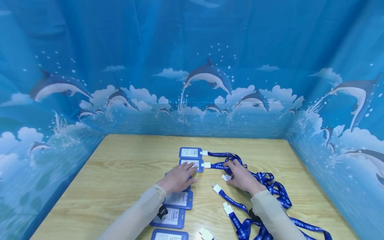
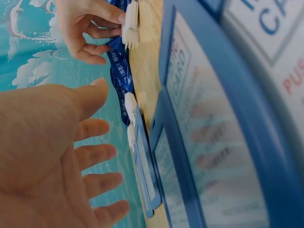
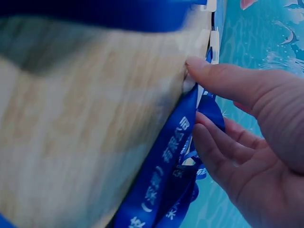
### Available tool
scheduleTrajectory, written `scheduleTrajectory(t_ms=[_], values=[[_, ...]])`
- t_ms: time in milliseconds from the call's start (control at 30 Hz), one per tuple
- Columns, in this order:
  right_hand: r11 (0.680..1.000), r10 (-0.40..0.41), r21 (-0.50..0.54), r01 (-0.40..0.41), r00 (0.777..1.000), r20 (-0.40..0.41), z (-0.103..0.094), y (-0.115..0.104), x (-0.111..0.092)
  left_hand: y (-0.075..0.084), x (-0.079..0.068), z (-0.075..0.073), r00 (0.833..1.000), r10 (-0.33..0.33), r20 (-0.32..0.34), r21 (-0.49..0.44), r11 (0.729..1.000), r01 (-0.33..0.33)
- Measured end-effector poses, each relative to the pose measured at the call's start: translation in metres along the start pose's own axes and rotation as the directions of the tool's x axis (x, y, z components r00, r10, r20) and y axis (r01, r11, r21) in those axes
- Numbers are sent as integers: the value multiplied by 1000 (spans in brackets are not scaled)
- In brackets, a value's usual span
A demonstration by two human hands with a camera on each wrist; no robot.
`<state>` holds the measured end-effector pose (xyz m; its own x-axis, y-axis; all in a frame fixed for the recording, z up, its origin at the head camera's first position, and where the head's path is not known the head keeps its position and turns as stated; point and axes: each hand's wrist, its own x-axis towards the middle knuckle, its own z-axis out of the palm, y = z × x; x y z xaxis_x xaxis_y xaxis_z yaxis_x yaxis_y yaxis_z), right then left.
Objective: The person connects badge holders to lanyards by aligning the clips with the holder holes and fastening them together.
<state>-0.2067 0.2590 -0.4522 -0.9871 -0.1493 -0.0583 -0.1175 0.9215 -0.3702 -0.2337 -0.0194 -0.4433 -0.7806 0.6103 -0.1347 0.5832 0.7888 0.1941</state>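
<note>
My left hand (image 1: 179, 178) is spread, fingers straight, over a column of blue badge holders (image 1: 179, 200). Its fingertips overlap the second holder from the back (image 1: 187, 161) in the head view, while the left wrist view shows the palm (image 2: 42, 152) with nothing in it. To the right, my right hand (image 1: 242, 177) pinches a blue lanyard (image 3: 164, 166) near its white clip (image 1: 226, 177), between thumb and fingers. The two back badge holders have white clips (image 1: 207, 165) at their right ends, with blue straps running rightward under my right hand.
Two more lanyards lie nearer me, their white clips (image 1: 228, 208) pointing left. Another white clip (image 1: 206, 234) shows at the front edge of the view. Tangled blue straps (image 1: 277, 191) spread over the table's right side (image 1: 309, 196). A dolphin-print curtain (image 1: 192, 120) encloses the wooden table.
</note>
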Motion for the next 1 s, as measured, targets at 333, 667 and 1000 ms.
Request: scheduleTrajectory(t_ms=[333,667,1000], values=[[1000,3,30,-3,1000,12,1,4,-1,-2,-4,4,1000,14,-11,-20,1000,-14],[995,-24,94,29,998,-57,-3,1,-8,-2,-6,3,1000,-11,-6,-45,999,10],[998,-37,46,43,992,-121,-11,-2,-6,-2,-6,3,998,-49,27,-8,999,49]])
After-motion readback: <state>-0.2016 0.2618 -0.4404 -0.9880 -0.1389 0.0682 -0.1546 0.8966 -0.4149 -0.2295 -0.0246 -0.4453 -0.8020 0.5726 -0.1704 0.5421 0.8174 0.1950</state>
